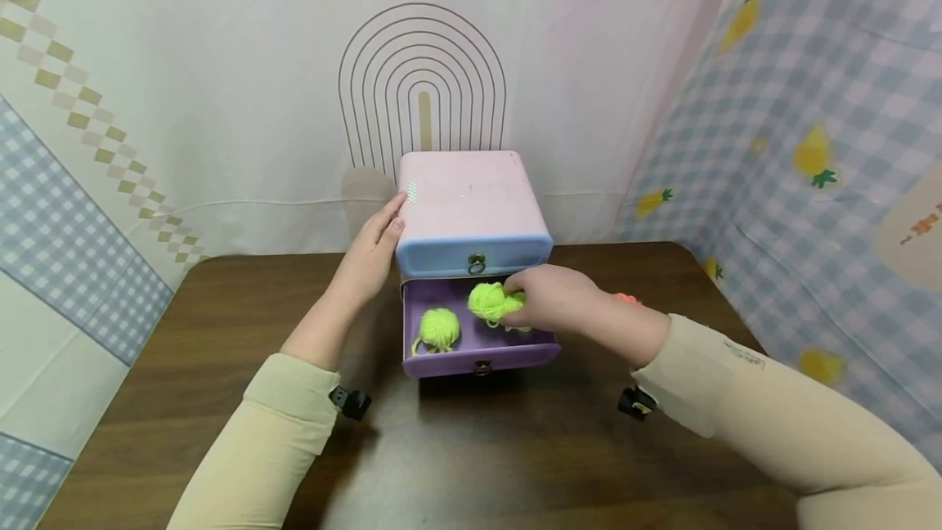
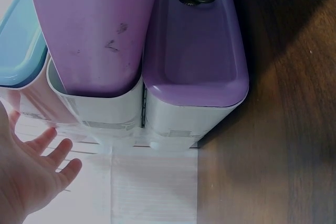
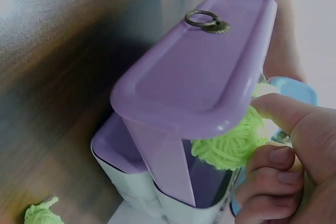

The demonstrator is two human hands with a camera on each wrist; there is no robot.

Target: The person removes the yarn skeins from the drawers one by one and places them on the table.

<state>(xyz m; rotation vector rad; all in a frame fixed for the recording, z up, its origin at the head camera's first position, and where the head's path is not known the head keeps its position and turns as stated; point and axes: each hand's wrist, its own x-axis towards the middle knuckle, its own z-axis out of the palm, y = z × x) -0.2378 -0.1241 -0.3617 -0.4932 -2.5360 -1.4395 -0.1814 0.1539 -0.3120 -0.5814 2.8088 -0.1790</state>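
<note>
A small drawer chest with a pink top [image 1: 467,190] stands on the table. Its blue top drawer [image 1: 441,256] is closed, and the purple drawer [image 1: 449,364] below is pulled out. My left hand [image 1: 371,256] rests at the chest's left side, fingers loosely extended [image 2: 34,177]. Over the open drawer, my right hand [image 1: 555,298] pinches a neon-green yarn ball [image 1: 487,303] between thumb and fingers; in the right wrist view this yarn ball [image 3: 231,142] shows partly behind the drawer front. Another green yarn ball [image 1: 439,328] lies in the drawer's left part.
Under the open drawer is a closed purple drawer [image 2: 194,51] with a ring pull. A green yarn piece [image 3: 42,213] lies on the wooden table [image 1: 471,448] beside the chest. Something coral [image 1: 628,298] peeks out behind my right forearm. Patterned cloth [image 1: 243,88] hangs behind.
</note>
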